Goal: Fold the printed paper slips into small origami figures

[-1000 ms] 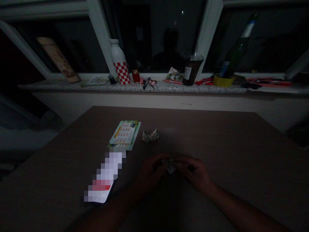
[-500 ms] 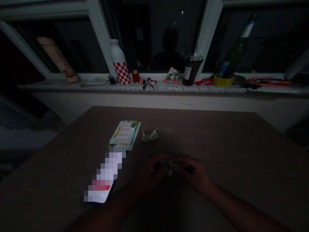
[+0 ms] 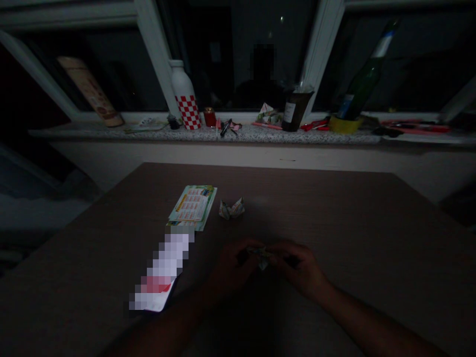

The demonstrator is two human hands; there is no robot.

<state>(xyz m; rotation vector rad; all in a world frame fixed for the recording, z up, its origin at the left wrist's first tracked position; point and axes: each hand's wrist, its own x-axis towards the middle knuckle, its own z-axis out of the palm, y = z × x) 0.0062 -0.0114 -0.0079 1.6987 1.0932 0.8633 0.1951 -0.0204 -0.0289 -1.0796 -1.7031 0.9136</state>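
Between my two hands is a small piece of folded printed paper (image 3: 263, 259), its lower tip pointing toward me. My left hand (image 3: 238, 263) pinches its left side, and my right hand (image 3: 297, 265) pinches the right side. Shadow hides the finer folds and some of my fingertips. Just beyond my hands, a finished-looking folded paper piece (image 3: 231, 208) with two raised points stands on the table. Left of it lies a stack of printed calendar cards (image 3: 192, 206).
A phone with a lit, blurred screen (image 3: 163, 272) lies left of my left forearm on the brown table (image 3: 334, 213). Behind, the granite windowsill (image 3: 148, 135) carries a checkered bottle (image 3: 188, 104), a tan flask (image 3: 91, 91), a dark cup (image 3: 295, 111) and a green bottle (image 3: 366, 82).
The folded paper between my fingers has shifted shape slightly, its upper edges looking narrower. My hands stay in nearly the same place, and the other things have not moved.
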